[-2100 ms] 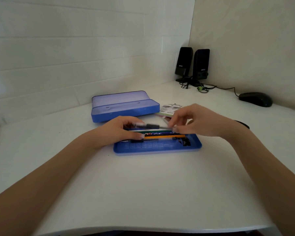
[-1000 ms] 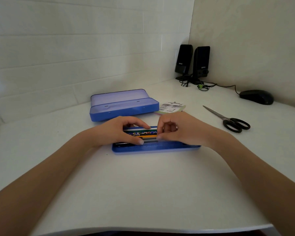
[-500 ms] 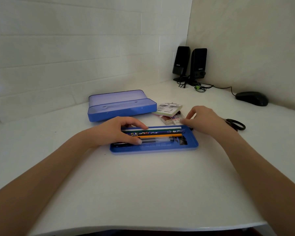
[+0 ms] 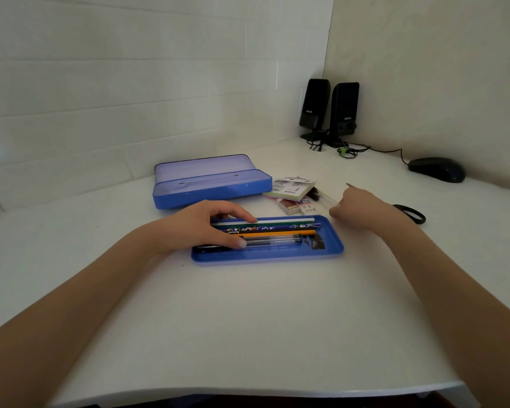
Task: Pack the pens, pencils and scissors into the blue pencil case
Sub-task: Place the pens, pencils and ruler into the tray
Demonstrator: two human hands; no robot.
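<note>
Mostly white desk point(image 4: 248, 334) in tiled corner; left hand point(image 4: 206, 223) fingers pinning pens point(image 4: 273, 241) in blue pencil case point(image 4: 333, 248); right hand point(image 4: 362, 212) curled, grip unclear, hiding scissors point(image 4: 409, 214) blades

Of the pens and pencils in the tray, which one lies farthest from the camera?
The white-and-green pencil, along the far wall of the tray. The left hand's fingertips rest on it; the patterned, orange and clear ones lie nearer.

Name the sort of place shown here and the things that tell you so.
Probably a home or office computer desk in a corner: two black speakers, a computer mouse and stationery in a blue pencil case.
</note>
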